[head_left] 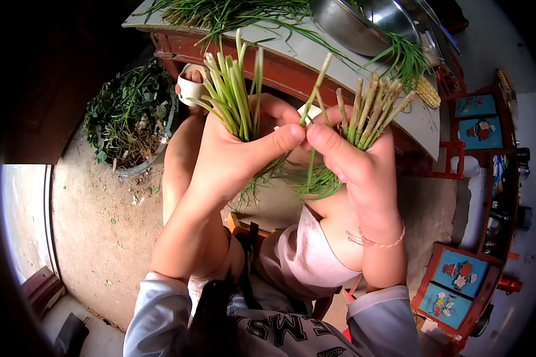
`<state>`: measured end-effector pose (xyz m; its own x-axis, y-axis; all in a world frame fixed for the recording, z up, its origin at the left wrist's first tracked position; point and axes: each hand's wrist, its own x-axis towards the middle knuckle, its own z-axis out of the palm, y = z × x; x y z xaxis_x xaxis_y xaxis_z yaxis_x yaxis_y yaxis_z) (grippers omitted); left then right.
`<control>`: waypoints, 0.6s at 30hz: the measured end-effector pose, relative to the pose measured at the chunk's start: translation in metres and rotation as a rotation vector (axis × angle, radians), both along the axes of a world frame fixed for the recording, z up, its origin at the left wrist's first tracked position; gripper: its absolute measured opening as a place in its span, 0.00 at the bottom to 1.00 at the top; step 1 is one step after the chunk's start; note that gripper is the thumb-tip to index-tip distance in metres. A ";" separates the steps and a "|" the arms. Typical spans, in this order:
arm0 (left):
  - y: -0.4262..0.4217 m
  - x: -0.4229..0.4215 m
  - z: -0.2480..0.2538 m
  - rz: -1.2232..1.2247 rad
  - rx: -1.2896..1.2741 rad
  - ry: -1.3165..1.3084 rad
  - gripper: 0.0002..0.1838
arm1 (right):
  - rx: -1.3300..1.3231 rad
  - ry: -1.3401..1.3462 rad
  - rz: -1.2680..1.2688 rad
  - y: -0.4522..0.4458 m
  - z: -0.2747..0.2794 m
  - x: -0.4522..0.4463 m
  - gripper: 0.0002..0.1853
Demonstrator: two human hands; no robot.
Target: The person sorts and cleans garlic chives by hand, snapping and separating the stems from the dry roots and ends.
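My left hand (238,149) is closed round a bunch of pale green stalks (235,89), their cut ends pointing up. A second bunch, with browner, rougher ends (372,113), is wrapped in my right hand (360,160). Between the two hands, thumbs and fingertips meet and pinch a thin single stalk (317,86). Green leaves (321,181) hang below the hands, partly hidden by them.
More long green stalks (220,13) lie on the table (274,40) ahead, beside a metal bowl (351,30) and a corn cob (426,92). A basin of leafy greens (131,113) stands on the floor at left. Red cabinets with blue panels (457,271) are at right.
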<state>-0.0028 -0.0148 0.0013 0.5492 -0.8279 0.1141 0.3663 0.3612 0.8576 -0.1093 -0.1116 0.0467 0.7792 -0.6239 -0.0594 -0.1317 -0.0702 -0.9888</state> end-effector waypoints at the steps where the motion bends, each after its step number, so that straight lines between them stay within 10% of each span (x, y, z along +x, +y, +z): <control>1: -0.001 0.000 0.002 -0.005 0.025 -0.008 0.06 | 0.032 -0.046 -0.034 0.001 -0.001 0.001 0.05; 18: 0.001 0.001 0.000 0.132 0.204 -0.301 0.03 | 0.019 -0.232 -0.395 -0.036 0.003 0.001 0.04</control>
<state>-0.0021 -0.0136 0.0011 0.6199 -0.7743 0.1268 0.0492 0.1996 0.9786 -0.1079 -0.1477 0.0494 0.4758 -0.8764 0.0743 0.0807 -0.0406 -0.9959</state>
